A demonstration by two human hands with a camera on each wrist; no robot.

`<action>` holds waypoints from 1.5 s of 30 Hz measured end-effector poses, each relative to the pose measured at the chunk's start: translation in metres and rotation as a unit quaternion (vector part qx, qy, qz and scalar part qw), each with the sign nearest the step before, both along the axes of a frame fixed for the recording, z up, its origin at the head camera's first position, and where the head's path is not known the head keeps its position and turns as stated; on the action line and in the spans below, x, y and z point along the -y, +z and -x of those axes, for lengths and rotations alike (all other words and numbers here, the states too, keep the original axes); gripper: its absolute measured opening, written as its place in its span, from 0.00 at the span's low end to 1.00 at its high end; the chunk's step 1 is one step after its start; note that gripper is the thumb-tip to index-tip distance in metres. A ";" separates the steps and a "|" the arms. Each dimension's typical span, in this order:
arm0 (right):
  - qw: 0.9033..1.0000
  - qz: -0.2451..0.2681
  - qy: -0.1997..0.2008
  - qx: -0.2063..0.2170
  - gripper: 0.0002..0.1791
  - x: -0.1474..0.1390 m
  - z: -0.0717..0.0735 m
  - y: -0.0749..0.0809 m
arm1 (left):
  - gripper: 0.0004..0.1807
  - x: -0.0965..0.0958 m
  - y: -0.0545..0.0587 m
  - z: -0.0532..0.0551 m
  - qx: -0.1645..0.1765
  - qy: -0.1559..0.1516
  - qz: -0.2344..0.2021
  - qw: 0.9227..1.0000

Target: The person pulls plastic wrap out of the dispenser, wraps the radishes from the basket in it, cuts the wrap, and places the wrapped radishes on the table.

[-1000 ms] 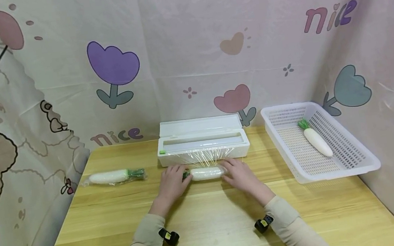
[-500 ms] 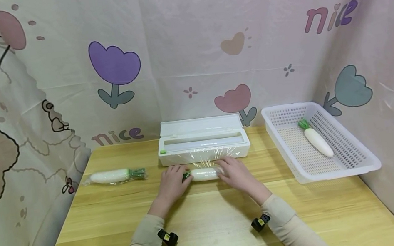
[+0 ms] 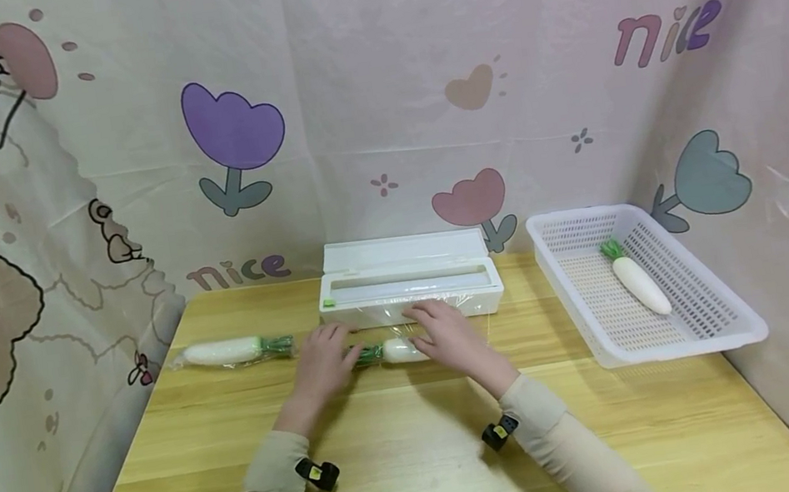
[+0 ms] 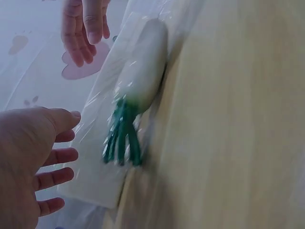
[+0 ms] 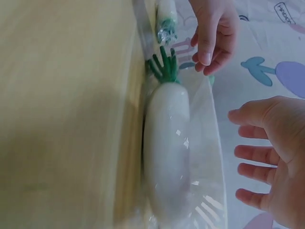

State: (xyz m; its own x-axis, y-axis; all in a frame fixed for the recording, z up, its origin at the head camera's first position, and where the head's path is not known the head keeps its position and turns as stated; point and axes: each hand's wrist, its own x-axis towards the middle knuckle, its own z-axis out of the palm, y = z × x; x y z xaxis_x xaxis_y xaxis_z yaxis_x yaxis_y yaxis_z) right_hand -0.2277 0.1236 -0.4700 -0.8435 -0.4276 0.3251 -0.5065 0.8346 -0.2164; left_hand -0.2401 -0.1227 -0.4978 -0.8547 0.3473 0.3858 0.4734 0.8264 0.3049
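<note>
A white radish with green stalks (image 3: 400, 351) lies under clear cling film in front of the white film dispenser (image 3: 352, 319), whose lid stands raised. Film runs from the dispenser down over the radish. My left hand (image 3: 320, 366) is beside the stalk end, its fingers spread and apart from the radish in the left wrist view. My right hand (image 3: 450, 337) hovers over the other end, fingers extended toward the dispenser's front and hiding part of the radish. In the right wrist view, its fingers (image 5: 257, 153) are spread with nothing between them.
A second radish (image 3: 223, 352), wrapped in film, lies at the left of the wooden table (image 3: 410, 462). At the right, a white perforated basket (image 3: 589, 336) contains a bare radish (image 3: 641, 285). A patterned cloth (image 3: 370, 73) hangs behind.
Both hands have come off the radish. The left hand has shifted left, uncovering more of the green stalks, and the right has moved left and forward toward the dispenser.
</note>
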 end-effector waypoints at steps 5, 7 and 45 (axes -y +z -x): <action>0.999 0.013 0.023 -0.034 0.24 0.016 0.011 0.003 | 0.16 0.016 0.005 0.007 -0.019 0.022 -0.025 0.999; 0.999 0.013 0.026 -0.036 0.23 0.023 0.016 0.003 | 0.16 0.022 0.006 0.011 -0.024 0.033 -0.027 0.999; 0.993 -0.055 -0.102 -0.016 0.24 0.103 0.079 -0.015 | 0.34 0.055 0.006 0.066 0.104 0.020 -0.017 0.994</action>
State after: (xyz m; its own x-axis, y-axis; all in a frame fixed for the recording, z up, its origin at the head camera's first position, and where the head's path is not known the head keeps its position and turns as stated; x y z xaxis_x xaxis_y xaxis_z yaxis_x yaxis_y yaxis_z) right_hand -0.3069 0.0208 -0.4855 -0.9068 -0.2827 0.3128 -0.3286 0.9387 -0.1043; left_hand -0.3064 -0.1777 -0.4915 -0.9305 0.3005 0.2096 0.3633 0.8308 0.4217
